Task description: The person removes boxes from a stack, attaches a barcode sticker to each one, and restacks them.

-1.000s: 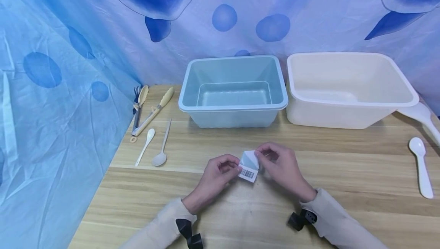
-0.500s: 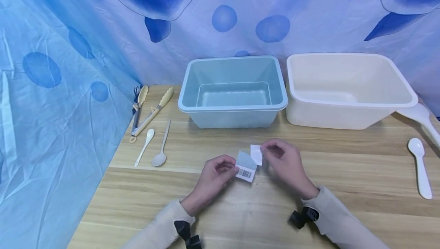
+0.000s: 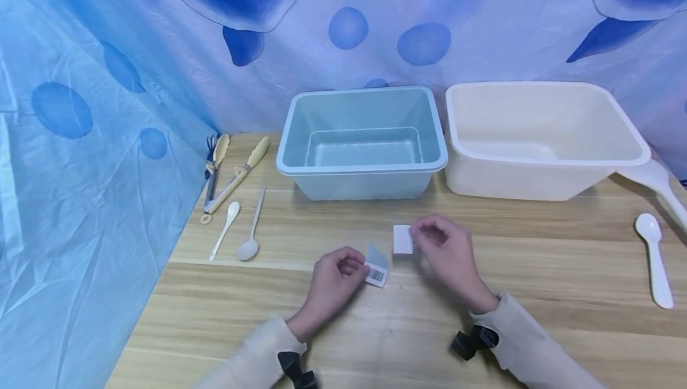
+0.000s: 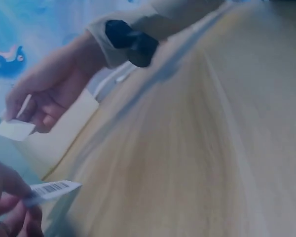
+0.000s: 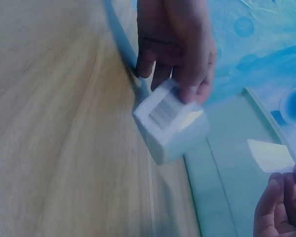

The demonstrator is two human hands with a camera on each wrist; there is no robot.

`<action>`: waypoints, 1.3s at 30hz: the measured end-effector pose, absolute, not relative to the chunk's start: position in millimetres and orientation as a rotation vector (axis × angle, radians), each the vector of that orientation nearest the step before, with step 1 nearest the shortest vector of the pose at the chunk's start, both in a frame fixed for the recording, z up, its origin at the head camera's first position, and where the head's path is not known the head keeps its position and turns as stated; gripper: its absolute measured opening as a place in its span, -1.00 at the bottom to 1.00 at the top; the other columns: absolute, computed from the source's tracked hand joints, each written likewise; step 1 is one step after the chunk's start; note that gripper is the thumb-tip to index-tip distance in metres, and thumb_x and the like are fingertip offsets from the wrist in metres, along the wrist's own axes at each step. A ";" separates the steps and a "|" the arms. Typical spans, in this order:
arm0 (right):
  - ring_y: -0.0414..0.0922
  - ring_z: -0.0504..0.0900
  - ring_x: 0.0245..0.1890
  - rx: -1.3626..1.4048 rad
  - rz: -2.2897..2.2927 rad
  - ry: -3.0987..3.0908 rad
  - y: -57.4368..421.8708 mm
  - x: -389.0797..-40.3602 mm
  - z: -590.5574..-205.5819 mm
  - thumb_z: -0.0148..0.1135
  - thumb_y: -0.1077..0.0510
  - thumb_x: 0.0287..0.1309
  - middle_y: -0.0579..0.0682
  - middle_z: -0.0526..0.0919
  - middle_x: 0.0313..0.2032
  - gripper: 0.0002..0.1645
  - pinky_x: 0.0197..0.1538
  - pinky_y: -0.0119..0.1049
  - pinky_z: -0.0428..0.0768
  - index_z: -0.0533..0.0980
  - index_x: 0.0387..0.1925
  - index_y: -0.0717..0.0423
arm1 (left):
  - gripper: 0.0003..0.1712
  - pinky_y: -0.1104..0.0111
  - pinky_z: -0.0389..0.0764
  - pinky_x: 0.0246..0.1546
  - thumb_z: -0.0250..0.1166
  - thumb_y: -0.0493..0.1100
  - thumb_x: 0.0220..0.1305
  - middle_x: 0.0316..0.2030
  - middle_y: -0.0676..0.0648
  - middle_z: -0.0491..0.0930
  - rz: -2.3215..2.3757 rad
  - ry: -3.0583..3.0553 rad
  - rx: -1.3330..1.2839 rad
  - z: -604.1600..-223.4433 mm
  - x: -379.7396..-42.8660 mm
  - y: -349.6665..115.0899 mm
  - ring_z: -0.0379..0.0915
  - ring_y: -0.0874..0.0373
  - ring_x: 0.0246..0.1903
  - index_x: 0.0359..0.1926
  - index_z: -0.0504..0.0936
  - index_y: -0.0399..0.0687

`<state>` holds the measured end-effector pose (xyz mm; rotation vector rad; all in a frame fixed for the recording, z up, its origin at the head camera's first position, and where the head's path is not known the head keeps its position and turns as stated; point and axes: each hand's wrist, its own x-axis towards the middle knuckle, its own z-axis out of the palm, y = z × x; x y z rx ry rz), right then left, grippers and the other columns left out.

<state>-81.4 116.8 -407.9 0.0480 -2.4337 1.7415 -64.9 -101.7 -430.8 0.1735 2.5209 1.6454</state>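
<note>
My left hand (image 3: 334, 281) pinches a small white barcode label (image 3: 377, 276) by its left edge, with a pale bluish, see-through-looking flap (image 3: 377, 256) standing up from it. In the right wrist view the barcode label (image 5: 160, 113) looks curled and is slightly blurred. A plain white paper square (image 3: 402, 240) is pinched at its right edge by my right hand (image 3: 446, 253). The left wrist view shows this paper square (image 4: 14, 130) apart from the barcode label (image 4: 56, 188). Both pieces are held over the wooden table (image 3: 376, 341).
A light blue bin (image 3: 362, 183) and a white bin (image 3: 515, 183) stand behind the hands. On the left lie tongs (image 3: 236, 180), a whisk (image 3: 211, 150) and two spoons (image 3: 248, 249). At the right are a white spoon (image 3: 655, 264) and a larger white utensil (image 3: 652, 177).
The white square has come away from the barcode label in my right hand and moved right. My left hand has shifted slightly left, tilting the label, and a gap now separates the pieces.
</note>
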 end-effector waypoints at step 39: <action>-0.26 0.59 -0.44 0.555 1.298 -2.232 95.6 -71.9 -414.4 0.43 0.36 -0.06 -0.05 0.71 -0.41 -0.85 -0.39 -0.49 0.58 0.68 -0.40 0.10 | -0.84 0.52 0.56 -0.34 0.35 -0.15 0.21 -0.39 -0.14 0.75 2.023 2.387 0.108 -401.5 -79.1 -67.5 0.67 -0.12 -0.31 -0.29 0.76 -0.14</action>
